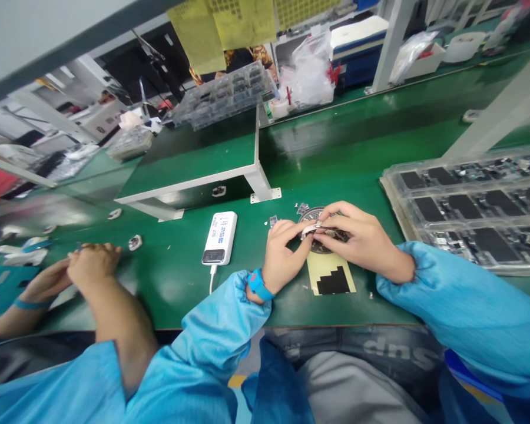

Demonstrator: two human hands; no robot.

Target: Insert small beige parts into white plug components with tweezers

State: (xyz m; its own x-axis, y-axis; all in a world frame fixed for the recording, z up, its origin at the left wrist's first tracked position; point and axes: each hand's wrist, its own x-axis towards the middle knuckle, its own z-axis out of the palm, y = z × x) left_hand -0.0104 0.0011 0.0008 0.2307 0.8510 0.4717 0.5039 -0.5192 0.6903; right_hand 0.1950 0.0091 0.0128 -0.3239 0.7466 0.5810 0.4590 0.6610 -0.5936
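Observation:
My left hand, with a blue band at its wrist, pinches a small whitish part between thumb and fingers. From the other side my right hand meets it, fingers pressed together at the same part, which they partly cover. Beneath both hands is a round, dark, patterned dish, only its edges showing. A pale yellow sheet with a black stepped shape lies just in front of the dish. Small clear and metallic pieces sit behind and left of it.
Left of my hands lies a white power bank with a cable. Clear trays of parts stand at the right. A raised green shelf is behind. A co-worker's hands are at the far left.

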